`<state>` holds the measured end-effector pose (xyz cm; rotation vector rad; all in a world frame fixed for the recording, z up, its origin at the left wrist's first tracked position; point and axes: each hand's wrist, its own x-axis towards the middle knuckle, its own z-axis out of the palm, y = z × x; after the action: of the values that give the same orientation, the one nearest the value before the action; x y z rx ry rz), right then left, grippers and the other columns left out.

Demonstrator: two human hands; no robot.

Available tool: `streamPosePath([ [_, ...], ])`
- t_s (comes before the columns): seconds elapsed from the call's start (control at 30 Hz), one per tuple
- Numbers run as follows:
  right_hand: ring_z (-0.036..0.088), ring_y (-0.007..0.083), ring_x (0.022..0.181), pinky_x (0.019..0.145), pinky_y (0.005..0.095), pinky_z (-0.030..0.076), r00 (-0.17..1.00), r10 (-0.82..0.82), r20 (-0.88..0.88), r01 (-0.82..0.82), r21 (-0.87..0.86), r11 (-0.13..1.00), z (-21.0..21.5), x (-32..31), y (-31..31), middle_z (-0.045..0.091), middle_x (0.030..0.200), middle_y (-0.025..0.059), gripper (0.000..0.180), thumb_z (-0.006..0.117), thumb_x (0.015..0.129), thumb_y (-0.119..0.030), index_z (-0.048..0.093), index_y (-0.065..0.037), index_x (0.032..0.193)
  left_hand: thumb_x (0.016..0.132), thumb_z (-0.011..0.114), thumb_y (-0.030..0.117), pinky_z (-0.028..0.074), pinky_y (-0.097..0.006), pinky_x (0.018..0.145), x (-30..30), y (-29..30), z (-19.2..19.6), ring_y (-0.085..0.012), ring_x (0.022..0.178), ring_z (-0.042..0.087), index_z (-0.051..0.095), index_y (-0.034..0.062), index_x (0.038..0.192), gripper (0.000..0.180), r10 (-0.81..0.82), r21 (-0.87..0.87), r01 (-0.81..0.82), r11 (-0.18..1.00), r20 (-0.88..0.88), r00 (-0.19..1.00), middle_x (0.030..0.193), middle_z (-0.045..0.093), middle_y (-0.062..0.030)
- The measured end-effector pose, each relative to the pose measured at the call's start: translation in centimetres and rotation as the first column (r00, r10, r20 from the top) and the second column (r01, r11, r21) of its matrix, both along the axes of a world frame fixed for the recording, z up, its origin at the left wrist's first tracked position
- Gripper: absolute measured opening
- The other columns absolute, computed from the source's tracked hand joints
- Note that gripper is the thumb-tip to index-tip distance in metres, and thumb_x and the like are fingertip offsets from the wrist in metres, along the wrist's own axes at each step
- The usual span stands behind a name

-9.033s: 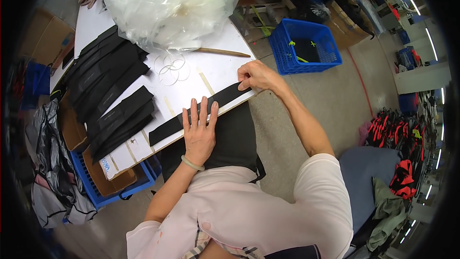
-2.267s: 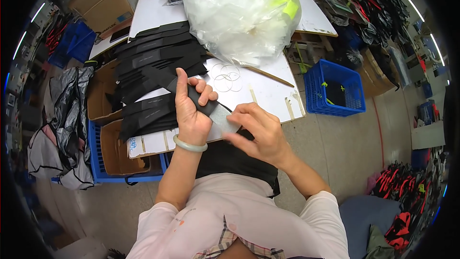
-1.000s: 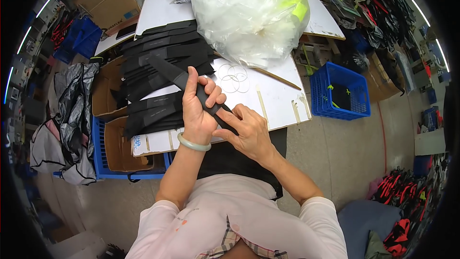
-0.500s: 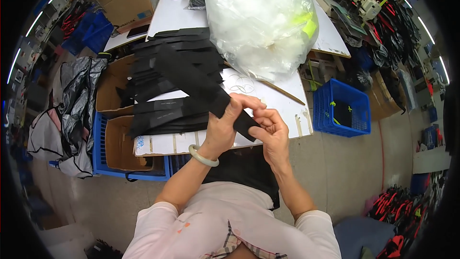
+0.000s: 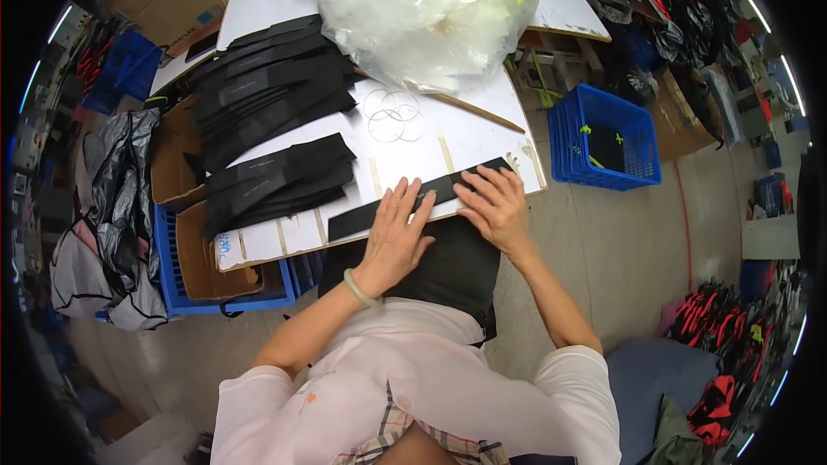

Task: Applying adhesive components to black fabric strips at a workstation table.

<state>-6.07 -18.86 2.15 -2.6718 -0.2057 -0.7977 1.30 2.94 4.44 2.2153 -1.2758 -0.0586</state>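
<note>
A long black fabric strip [image 5: 353,223] lies slantwise along the near edge of the white table [image 5: 472,139]. My left hand [image 5: 393,237] rests on its middle with fingers stretched flat, a pale bangle on the wrist. Over the strip's right part, my right hand [image 5: 500,211] presses with spread, slightly bent fingers. Neither hand is wrapped round anything. To the left, several similar black strips lie in a small stack [image 5: 280,179], and a larger overlapping stack [image 5: 267,77] is behind it.
A clear plastic bag [image 5: 422,13] of white stuff sits at the back, beside a thin wooden stick [image 5: 478,112]. Blue crates stand at the right [image 5: 603,168] and below the left table edge [image 5: 172,271], the left one holding a cardboard box [image 5: 220,254]. Grey garments [image 5: 112,215] hang further left.
The strip, held up in both hands before, now lies flat on the table's near edge. My hands have come down and opened onto it. The view has shifted, showing the table further left.
</note>
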Motion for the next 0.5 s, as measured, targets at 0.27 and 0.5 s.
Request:
streamPosePath([
  [0.27,0.046,0.0213,0.126,0.107,0.0457,0.028,0.989,-0.085,-0.121,0.081,-0.032,0.996,-0.2,-2.0,-0.8,0.058,0.13,-0.0024,0.042,0.075,0.077,-0.03,0.067,-0.022,0.118,0.076,0.071,0.006,0.027,-0.051,0.112,0.1,-1.3,-0.6,-0.038,0.136,0.033,0.05,0.0012,0.129,0.058,0.04,-0.027,-0.039,0.999,0.062,0.997,0.141,0.041,-0.0197],
  [0.5,0.047,0.0207,0.126,0.108,0.0436,0.029,0.993,-0.09,-0.074,0.089,-0.01,0.996,-0.8,-1.8,-1.0,0.06,0.129,-0.0038,0.041,0.075,0.077,-0.024,0.068,-0.023,0.117,0.073,0.073,0.007,0.023,-0.054,0.113,-0.5,-2.2,-1.3,-0.0347,0.14,0.03,0.046,0.0012,0.135,0.067,0.029,0.051,-0.039,0.998,0.181,0.983,0.145,0.039,-0.0168],
])
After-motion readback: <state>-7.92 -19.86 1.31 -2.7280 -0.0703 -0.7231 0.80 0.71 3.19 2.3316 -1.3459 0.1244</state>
